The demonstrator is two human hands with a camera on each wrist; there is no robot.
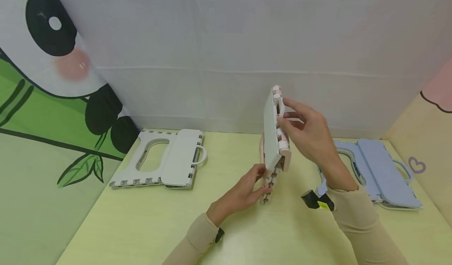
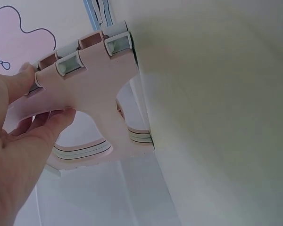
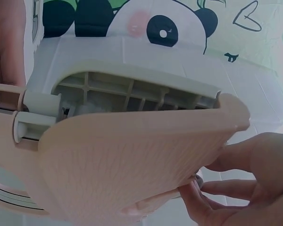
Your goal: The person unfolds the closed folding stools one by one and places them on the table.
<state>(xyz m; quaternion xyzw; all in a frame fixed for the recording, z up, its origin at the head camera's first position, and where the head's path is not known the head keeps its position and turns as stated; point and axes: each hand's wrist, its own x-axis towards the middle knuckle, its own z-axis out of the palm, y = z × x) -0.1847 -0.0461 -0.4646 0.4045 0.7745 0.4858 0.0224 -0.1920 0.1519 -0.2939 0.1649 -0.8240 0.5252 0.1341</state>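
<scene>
Head view: the right hand [image 1: 310,129] narrowly pinches the handle [image 1: 282,107] of the pink folding stool [image 1: 272,135], held on edge; the left hand [image 1: 241,192] grips its seven-o'clock end. Outward, a white folding stool [image 1: 180,161] lies at nine, a blue folding stool [image 1: 390,173] near three.

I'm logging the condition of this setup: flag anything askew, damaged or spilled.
Nothing stands out as odd. The white folding stool and blue folding stool lie flat; only the pink folding stool is upright, panels parted, with the left hand and right hand gripping it.
</scene>
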